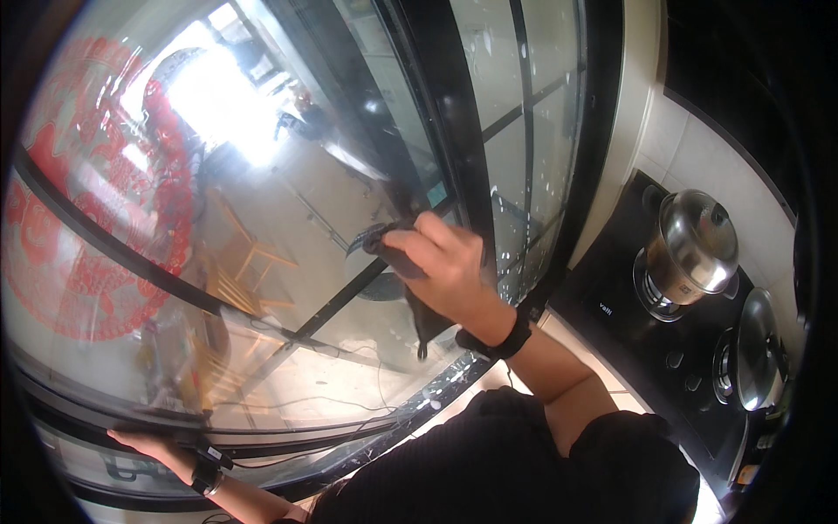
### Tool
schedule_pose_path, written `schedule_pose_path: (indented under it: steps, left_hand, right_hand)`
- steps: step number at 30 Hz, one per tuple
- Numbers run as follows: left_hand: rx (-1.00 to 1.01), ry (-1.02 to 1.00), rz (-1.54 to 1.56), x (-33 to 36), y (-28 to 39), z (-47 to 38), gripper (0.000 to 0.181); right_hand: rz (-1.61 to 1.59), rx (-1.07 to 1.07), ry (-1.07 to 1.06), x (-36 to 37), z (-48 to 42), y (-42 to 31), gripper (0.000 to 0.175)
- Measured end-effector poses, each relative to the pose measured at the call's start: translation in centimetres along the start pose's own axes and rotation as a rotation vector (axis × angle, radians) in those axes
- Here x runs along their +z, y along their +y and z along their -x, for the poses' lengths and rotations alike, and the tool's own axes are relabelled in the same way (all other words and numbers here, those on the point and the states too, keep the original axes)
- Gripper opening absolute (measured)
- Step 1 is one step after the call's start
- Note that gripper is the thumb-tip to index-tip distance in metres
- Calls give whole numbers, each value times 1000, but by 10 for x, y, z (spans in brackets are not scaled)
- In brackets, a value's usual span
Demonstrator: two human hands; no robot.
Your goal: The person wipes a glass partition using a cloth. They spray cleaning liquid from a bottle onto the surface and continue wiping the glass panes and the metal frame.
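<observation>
My right hand is closed around a dark cloth at the glass pane of a black-framed sliding door. Part of the cloth hangs below my fist, and one corner dangles. At the lower left, my left hand reaches along the black door frame. Its fingers are partly hidden, so I cannot tell whether they grip the frame. Both wrists wear black bands. White spots mark the neighbouring glass panel and the black bottom rail.
To my right is a black gas hob carrying a lidded steel pot and a lidded pan. A red paper-cut decoration covers the glass at left. Wooden chairs and a thin cable show through or in the glass.
</observation>
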State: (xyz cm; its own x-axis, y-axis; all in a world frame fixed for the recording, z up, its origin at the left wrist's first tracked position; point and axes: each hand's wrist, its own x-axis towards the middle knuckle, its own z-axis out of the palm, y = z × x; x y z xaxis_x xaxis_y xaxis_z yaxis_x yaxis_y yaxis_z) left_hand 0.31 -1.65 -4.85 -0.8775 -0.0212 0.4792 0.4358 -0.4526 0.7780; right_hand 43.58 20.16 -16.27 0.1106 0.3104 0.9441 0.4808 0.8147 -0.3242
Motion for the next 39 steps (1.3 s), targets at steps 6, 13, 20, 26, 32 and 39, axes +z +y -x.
schedule_pose_path:
  steps: [6,13,20,26,32,39]
  left_hand:
    - [-12,32,2,15,10,19,74]
    - [-13,35,2,18,17,30,72]
    - [40,-4,9,-7,-12,-11,70]
    - [36,22,-21,6,10,17,72]
    - [25,51,-54,17,8,17,70]
    - [37,-8,3,5,2,9,72]
  right_hand:
    - [114,132,156,-8,-35,14,22]
    - [6,-34,-71,-2,1,3,29]
    - [-1,167,43,-3,-3,-5,30]
    - [3,41,3,-5,-14,8,28]
    - [11,153,-12,3,18,-6,30]
    - [86,90,102,-6,-30,19,30]
